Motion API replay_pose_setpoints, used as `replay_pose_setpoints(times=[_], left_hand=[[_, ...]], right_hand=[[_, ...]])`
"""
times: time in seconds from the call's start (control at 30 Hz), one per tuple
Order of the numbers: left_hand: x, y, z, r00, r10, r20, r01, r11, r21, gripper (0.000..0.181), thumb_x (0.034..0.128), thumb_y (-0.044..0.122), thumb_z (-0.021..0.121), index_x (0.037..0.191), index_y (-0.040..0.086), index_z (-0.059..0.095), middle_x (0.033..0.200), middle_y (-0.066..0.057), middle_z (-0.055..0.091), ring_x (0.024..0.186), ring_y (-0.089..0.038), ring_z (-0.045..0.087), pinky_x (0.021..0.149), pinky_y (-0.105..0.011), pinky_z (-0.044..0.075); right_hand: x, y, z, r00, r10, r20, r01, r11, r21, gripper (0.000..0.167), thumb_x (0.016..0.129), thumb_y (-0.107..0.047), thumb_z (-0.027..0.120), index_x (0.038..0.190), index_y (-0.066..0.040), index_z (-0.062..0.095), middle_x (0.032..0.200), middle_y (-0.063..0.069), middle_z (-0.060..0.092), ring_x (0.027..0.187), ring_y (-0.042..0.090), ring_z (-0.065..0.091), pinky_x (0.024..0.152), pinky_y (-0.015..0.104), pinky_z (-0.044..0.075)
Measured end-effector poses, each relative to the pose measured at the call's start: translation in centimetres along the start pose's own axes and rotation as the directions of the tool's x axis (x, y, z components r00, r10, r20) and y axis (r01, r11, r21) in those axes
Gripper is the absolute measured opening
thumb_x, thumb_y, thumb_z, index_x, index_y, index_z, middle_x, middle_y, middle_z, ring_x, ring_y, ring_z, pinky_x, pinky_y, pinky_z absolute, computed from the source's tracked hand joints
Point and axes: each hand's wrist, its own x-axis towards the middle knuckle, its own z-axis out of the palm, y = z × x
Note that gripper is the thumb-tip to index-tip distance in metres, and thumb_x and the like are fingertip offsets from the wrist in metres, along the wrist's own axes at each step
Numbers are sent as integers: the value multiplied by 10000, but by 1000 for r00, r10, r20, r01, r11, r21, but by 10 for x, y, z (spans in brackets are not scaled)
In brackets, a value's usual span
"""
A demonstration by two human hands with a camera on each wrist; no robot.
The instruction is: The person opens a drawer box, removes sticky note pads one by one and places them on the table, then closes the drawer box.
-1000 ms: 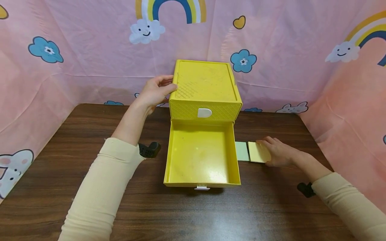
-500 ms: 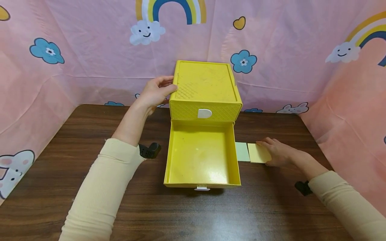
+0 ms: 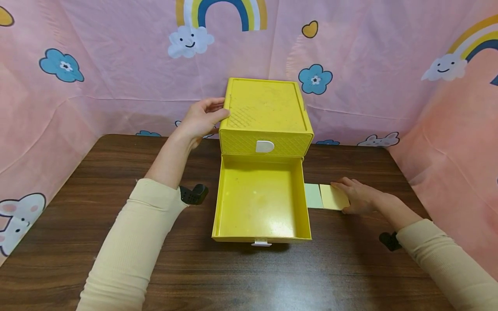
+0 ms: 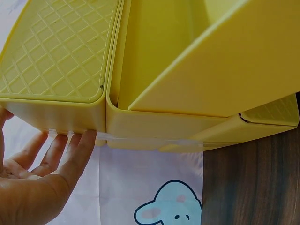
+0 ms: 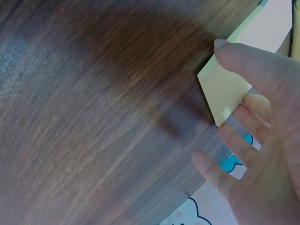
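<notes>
A yellow drawer cabinet [image 3: 266, 106] stands at the back centre, its lower drawer [image 3: 254, 196] pulled out with nothing inside. My left hand [image 3: 200, 121] rests on its left side, thumb at the top edge; in the left wrist view the straight fingers of that hand [image 4: 47, 176] touch the side wall. Right of the drawer, a pale green note pad [image 3: 313, 195] lies flat beside a pale yellow note pad [image 3: 333, 197]. My right hand [image 3: 359, 198] pinches the yellow pad by its edges; the right wrist view shows the thumb of this hand [image 5: 267, 112] at one edge of the yellow pad [image 5: 225, 89].
The upper drawer, with a white tab [image 3: 265, 146], is closed. Another white tab [image 3: 261, 244] sits on the pulled-out drawer's front. A dark wooden table [image 3: 186, 272] lies beneath, and pink printed cloth [image 3: 128, 65] hangs behind and at both sides.
The thin gap between the yellow and green pads has closed, and they now appear to touch. My right wrist has shifted slightly left. The left hand has stayed on the cabinet.
</notes>
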Motion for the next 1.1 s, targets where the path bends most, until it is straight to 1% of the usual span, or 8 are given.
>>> replay_pose_setpoints(times=[0.23, 0.47, 0.6, 0.73, 0.9, 1.1], left_hand=[[0, 0, 0, 1000, 6, 1, -6, 1000, 4, 519, 908, 250, 569, 1396, 193, 404, 1365, -8, 438, 1120, -178, 496, 843, -297, 488], [0, 0, 0, 1000, 2, 5, -2, 1000, -5, 521, 909, 248, 569, 1399, 193, 400, 1372, -10, 432, 1138, -179, 489, 877, -320, 483], [1, 0, 0, 1000, 1, 8, -1, 1000, -11, 523, 910, 246, 569, 1401, 189, 397, 1375, -12, 427, 1148, -180, 486, 899, -340, 482], [1, 0, 0, 1000, 0, 8, 0, 1000, -17, 522, 910, 247, 570, 1400, 192, 398, 1375, -12, 426, 1151, -182, 487, 913, -359, 473], [1, 0, 0, 1000, -3, -3, 3, 1000, -11, 514, 908, 250, 572, 1392, 197, 409, 1367, -6, 436, 1132, -181, 497, 899, -354, 475], [0, 0, 0, 1000, -4, 2, 4, 1000, -18, 513, 910, 246, 568, 1394, 197, 406, 1372, -9, 430, 1141, -184, 491, 915, -368, 469]], right_hand=[[0, -1, -1, 1000, -5, 6, 5, 1000, -9, 755, 740, -169, 733, 1374, 1, 362, 1291, 200, 383, 1064, 319, 450, 867, 494, 455], [1, -2, -1, 1000, -18, -1, 18, 1000, -3, 749, 740, -157, 737, 1373, -1, 369, 1282, 194, 390, 1050, 304, 451, 849, 471, 461], [1, -2, -1, 1000, -4, 3, 4, 1000, 2, 752, 744, -164, 739, 1382, -19, 367, 1286, 185, 390, 1049, 295, 449, 852, 468, 464], [1, -3, -1, 1000, 4, 7, -4, 1000, -1, 756, 748, -171, 738, 1386, -23, 362, 1293, 194, 386, 1055, 305, 449, 861, 484, 465], [0, -4, -3, 1000, -4, 3, 4, 1000, -5, 762, 752, -178, 731, 1394, -23, 351, 1301, 207, 381, 1080, 335, 442, 875, 517, 453], [-1, -2, -3, 1000, -20, -21, 20, 1000, -13, 726, 786, -230, 708, 1391, -24, 365, 1298, 205, 396, 1097, 350, 444, 884, 532, 440]])
